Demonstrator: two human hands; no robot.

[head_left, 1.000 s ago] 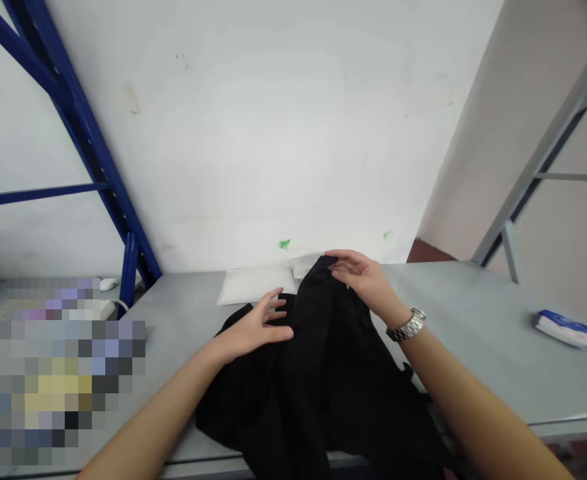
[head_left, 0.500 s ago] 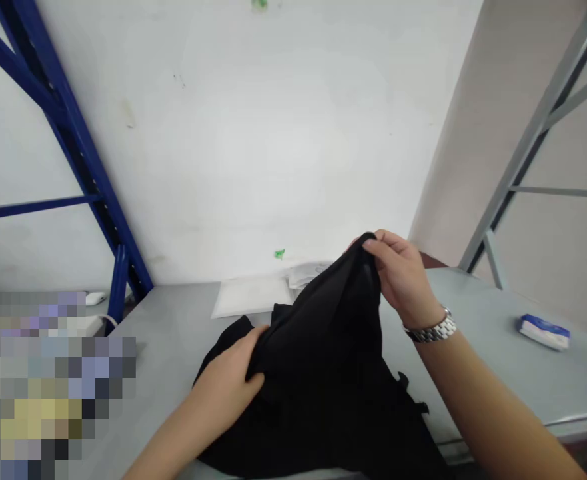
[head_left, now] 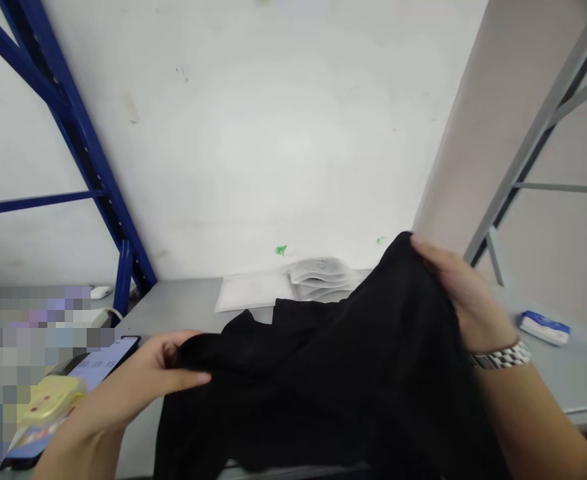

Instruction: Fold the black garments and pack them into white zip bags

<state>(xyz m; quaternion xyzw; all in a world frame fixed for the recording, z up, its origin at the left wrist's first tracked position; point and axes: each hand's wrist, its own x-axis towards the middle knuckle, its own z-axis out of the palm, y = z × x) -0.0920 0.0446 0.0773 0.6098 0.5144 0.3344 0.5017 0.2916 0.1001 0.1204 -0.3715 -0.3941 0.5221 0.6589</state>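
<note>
A black cloth garment (head_left: 313, 380) is stretched between my two hands above the grey table; its exact kind cannot be made out. At its left edge, my left hand (head_left: 173, 367) pinches the fabric between thumb and fingers. My right hand (head_left: 466, 293), with a metal watch (head_left: 503, 355) on the wrist, grips a raised corner at the upper right. Some of its fingers are hidden behind the cloth. The garment's lower part hangs toward the table's front edge.
Behind the garment lie a flat white packet (head_left: 256, 291) and a stack of clear plastic bags (head_left: 320, 277). A blue-and-white tissue pack (head_left: 544, 328) is at the right. On the left are a phone (head_left: 106, 360), a yellow case (head_left: 53, 398) and a blue rack post (head_left: 88, 147).
My hands have moved apart, the left toward the left and the right toward the right. The black garment is spread wider, and more of the plastic bags shows behind it.
</note>
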